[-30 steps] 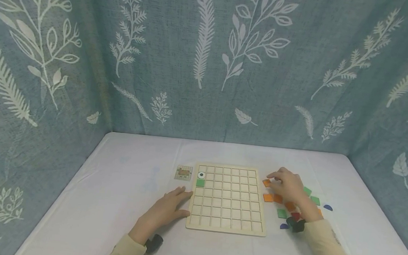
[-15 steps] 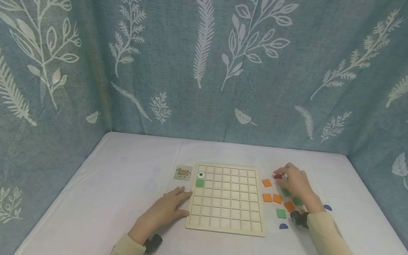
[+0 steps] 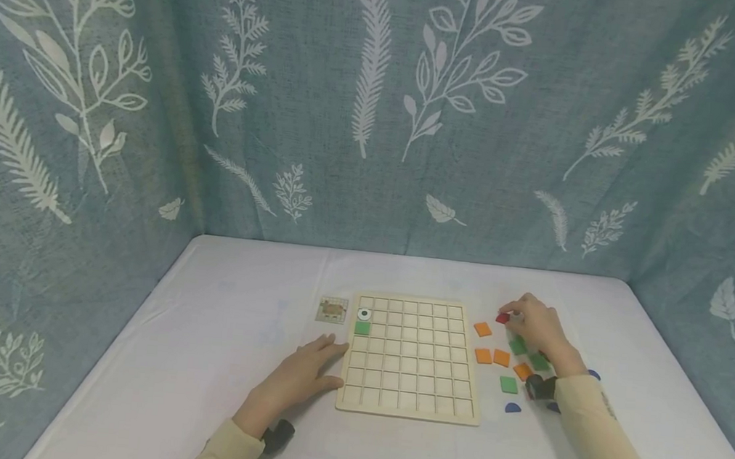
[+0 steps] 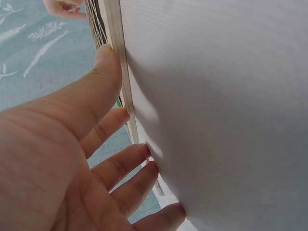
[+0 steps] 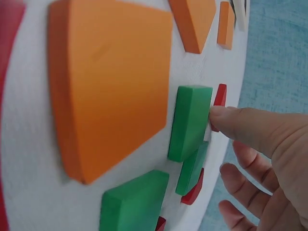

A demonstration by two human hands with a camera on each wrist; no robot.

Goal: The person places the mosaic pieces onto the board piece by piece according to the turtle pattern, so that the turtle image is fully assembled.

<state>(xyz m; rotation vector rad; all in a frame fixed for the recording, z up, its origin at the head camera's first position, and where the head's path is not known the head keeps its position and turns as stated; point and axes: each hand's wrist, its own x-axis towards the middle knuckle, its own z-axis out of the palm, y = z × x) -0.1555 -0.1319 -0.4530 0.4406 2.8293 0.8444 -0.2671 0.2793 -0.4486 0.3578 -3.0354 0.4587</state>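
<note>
Lower right: right hand (image 3: 538,330) at red tile (image 3: 502,318), grip unclear; crowding could scatter green tiles (image 5: 194,122). Lower centre: left hand (image 3: 302,371), fingers spread against board (image 3: 417,369), could skew it.

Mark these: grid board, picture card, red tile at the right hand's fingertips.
Grid board (image 3: 409,365): head view, a bare square near its middle.
Picture card (image 3: 332,310): head view, middle of its printed face.
Red tile (image 5: 220,96): right wrist view, its upper part.
</note>
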